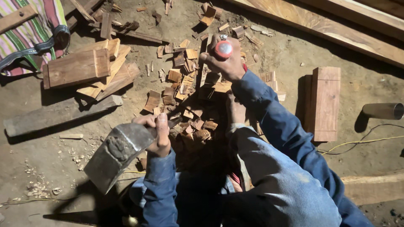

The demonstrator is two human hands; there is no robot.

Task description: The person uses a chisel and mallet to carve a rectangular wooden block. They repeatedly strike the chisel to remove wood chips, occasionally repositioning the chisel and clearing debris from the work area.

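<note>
My left hand (156,134) grips a hatchet just behind its broad grey metal head (114,154), which points down and to the left above the dirt floor. My right hand (226,63) reaches forward, closed around an upright tool with a round red end (224,48). It stands over a pile of reddish-brown wood chips (187,88). Both arms wear blue sleeves. My knee in blue jeans (286,185) fills the lower middle. Whatever the red-ended tool rests on is hidden by the hand.
A flat wood block (73,69) lies on stacked offcuts at the left, with a dark plank (54,115) below it. A rectangular wood block (325,103), a metal cylinder (384,110) and a yellow cable (366,141) are at the right. Long beams (336,27) cross the top right.
</note>
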